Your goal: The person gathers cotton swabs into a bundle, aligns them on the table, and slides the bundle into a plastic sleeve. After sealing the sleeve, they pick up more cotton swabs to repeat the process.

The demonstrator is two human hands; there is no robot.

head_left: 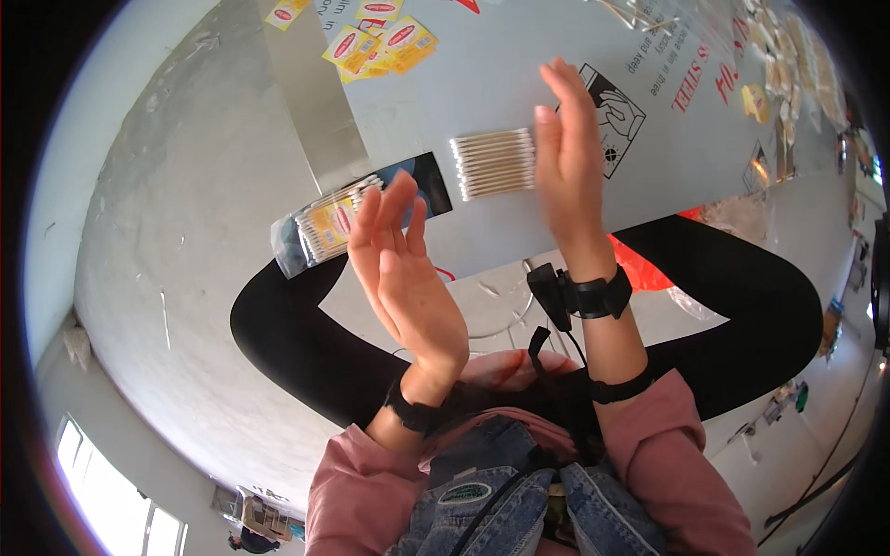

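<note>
A neat side-by-side row of cotton swabs point(491, 165) lies on the grey printed board across my lap. My right hand point(570, 167) is upright at the row's right end, fingers stretched, thumb apart, holding nothing; whether it touches the swab tips I cannot tell. To the left, my left hand point(408, 283) is raised palm up with fingers loosely bent and nothing in it. Just beyond its fingertips is a clear plastic packet point(320, 232) of cotton swabs with a yellow card inside. That packet rests on a dark rectangular sheet point(431, 181), partly covered by my left fingers.
Several yellow cards point(380, 46) lie scattered at the board's far left. Loose swabs point(640, 14) are at the far edge, and a pile of swabs and plastic bags point(788, 65) is at the far right. Red plastic point(640, 267) shows beneath the board by my right wrist.
</note>
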